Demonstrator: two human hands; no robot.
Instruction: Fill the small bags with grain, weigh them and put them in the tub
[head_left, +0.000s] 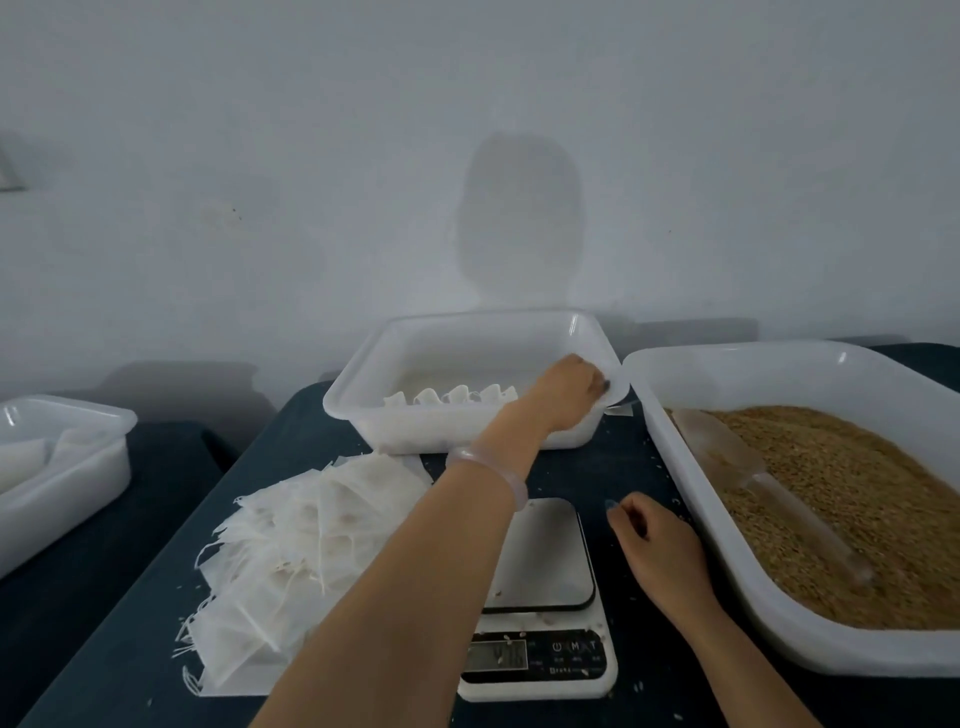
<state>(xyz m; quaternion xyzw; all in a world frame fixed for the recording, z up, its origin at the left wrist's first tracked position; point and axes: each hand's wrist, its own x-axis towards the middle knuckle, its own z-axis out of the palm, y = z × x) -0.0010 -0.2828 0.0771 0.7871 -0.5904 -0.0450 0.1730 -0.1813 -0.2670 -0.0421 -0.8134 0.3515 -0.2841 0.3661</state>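
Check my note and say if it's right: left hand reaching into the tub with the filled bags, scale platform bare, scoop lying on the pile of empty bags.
One error. The head view shows the scoop lying on the grain in the large tray, not on the pile of empty bags. The left hand, tub, filled bags and bare scale are as noted.

Glossy white plastic tub, thin papery bags, dark matt tablecloth.
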